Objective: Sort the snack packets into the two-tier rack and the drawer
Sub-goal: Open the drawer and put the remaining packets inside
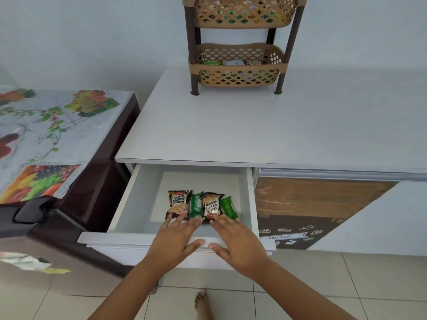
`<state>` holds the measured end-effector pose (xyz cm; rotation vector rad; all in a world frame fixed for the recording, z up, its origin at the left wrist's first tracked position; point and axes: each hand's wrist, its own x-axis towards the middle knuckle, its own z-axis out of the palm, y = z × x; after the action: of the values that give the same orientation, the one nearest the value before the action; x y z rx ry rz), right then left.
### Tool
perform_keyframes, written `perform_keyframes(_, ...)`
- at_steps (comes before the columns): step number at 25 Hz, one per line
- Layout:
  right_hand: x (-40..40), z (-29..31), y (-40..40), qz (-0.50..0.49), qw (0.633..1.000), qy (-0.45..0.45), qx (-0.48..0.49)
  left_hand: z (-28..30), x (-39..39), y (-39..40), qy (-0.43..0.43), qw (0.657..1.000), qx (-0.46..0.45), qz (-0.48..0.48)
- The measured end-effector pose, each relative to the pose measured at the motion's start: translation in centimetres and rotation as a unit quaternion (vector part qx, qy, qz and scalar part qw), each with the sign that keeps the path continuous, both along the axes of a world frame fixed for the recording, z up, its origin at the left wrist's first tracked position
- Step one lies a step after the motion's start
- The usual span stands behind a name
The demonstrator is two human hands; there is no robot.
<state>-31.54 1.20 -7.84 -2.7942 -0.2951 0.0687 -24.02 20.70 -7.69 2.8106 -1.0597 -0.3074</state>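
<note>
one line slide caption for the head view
Both hands rest open over four snack packets in the open drawer.

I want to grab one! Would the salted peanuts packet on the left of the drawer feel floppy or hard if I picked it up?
Probably floppy: the salted peanuts packet looks like a thin crinkly pouch, so it may bend and rustle. It is small and likely light. Its shiny wrapper might slide easily on the smooth drawer floor if pushed.

I see four packets (202, 205) side by side in the open drawer (129, 199); behind, the rack (239, 42) stands on the countertop (254, 125).
</note>
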Motion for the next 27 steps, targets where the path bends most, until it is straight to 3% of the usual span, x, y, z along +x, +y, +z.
perform_keyframes(5, -0.3, 0.0, -0.9, 0.029, 0.999, -0.026, -0.035, 0.1, 1.0, 0.4, 0.026, 0.998, 0.017, -0.054)
perform_keyframes(12, 1.2, -0.2, -1.5, 0.02, 0.999, -0.042, -0.024, 0.0, 2.9, -0.1, 0.057, 0.997, -0.046, -0.009)
perform_keyframes(17, 3.5, -0.4, -2.3, -0.001, 0.996, -0.086, -0.035, 0.1, 5.0, -1.4, 0.037, 0.998, -0.035, 0.032)
perform_keyframes(22, 7.7, 0.4, -4.0, -0.04, 0.998, -0.047, -0.015, 0.8, 8.7, -3.4, 0.026, 0.997, -0.016, 0.07)
perform_keyframes(27, 13.3, 1.9, -6.2, -0.073, 0.988, -0.027, -0.13, 1.8, 13.8, -5.5, -0.062, 0.997, 0.032, -0.014)
